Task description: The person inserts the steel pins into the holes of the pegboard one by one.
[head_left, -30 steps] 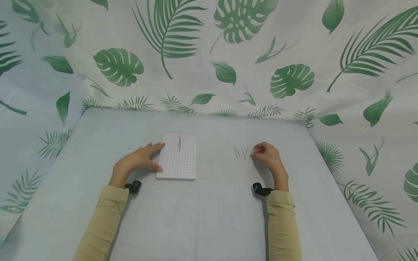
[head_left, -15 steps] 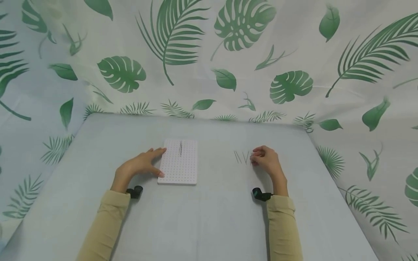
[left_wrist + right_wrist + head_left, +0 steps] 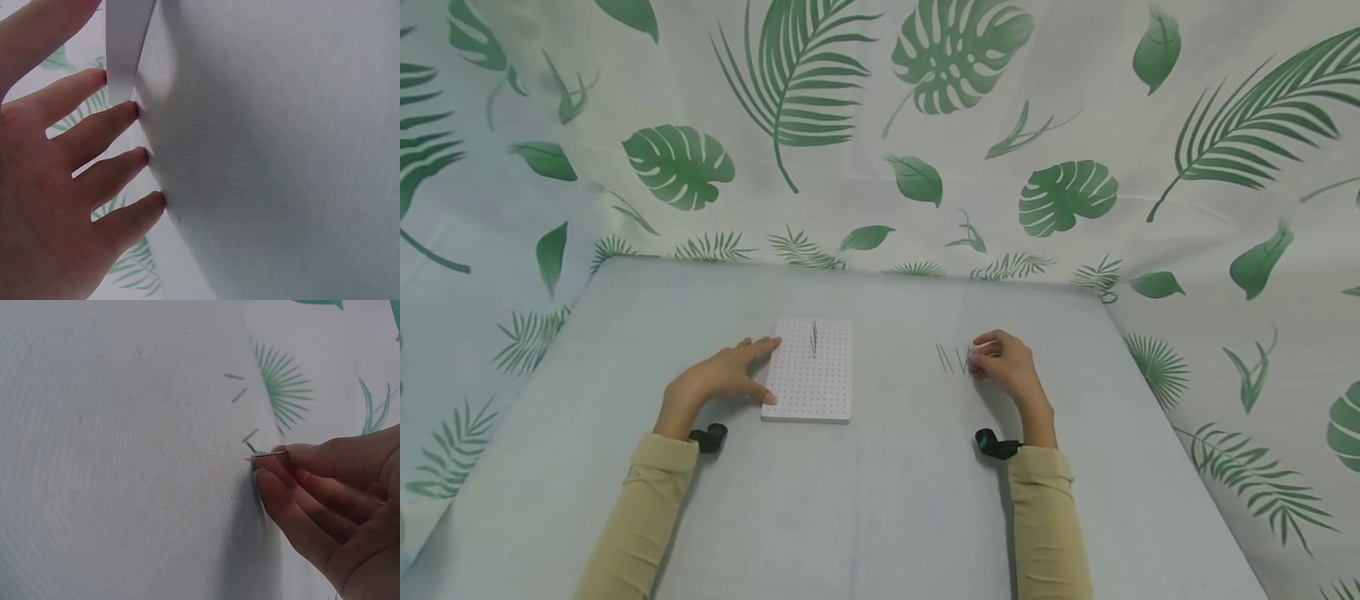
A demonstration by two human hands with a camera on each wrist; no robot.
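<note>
Compared with a second ago, the right hand [image 3: 1009, 367] sits slightly further left, its fingertips now meeting the right end of a loose row of pins [image 3: 240, 395] right of centre in the head view. The left hand [image 3: 718, 375] keeps its place at the board [image 3: 808, 383].

Thumb and fingers of the right hand pinch one pin [image 3: 270, 454], hair-thin, straight and dark, seen at the right of the right wrist view. Other pins lie slanting on the table [image 3: 910, 517] beside the fingertips.

Left of centre in the head view, the board lies flat: a white, smooth slab, rectangular, with rounded corners and a regular grid of tiny holes. Near the top middle of it is a narrow cluster of dark, needle-fine pins [image 3: 814, 340]; whether they stand or lie, I cannot tell. The left hand grips nothing; its fingers are spread, with thumb and index finger touching the board's left edge.

Pale grey and matt, the table shows a fine woven grain up close. Both sleeves [image 3: 1048, 525] are beige cloth with folded cuffs. Across the upper frame hangs a white, lightly creased backdrop [image 3: 835, 192] printed with green leaves.
</note>
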